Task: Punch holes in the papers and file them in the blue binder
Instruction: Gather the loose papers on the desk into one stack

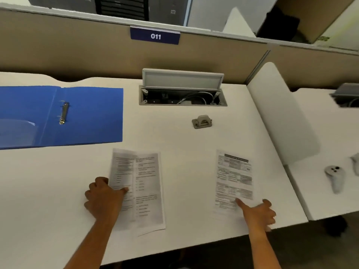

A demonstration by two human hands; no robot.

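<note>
On the white table, left hand pinches the edge of a printed white paper sheet, right hand rests loose-fingered on a second printed sheet, with the open blue ring binder far left and the small grey hole punch behind.

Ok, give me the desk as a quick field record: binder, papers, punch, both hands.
binder: blue binder lies open, flat, far left of the desk; no sheets on its rings
left paper: printed sheet near the front edge, left hand on its left edge
right paper: printed sheet flat, right hand fingers spread, touching its near corner
hole punch: small grey punch behind the papers, untouched
filed so far: nothing
</note>
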